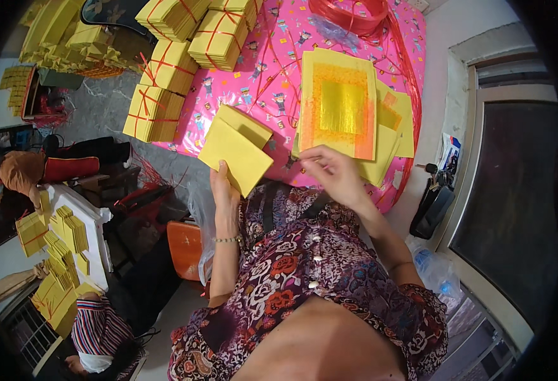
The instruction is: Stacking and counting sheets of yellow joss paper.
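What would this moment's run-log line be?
left hand: holds yellow paper packet | right hand: near printed sheets, contact unclear | around: red-tied yellow bundles, pink tablecloth

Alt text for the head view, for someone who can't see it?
A person's left hand holds a flat yellow packet at a pink table; the right hand is near the lower edge of stacked yellow sheets, the top one bearing a gold panel. Red-tied yellow bundles stand toward the table's far left.

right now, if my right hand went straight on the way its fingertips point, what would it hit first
Probably the yellow paper packet in your left hand, across the patterned pink tablecloth; depth is unclear, so the right hand might pass over it.
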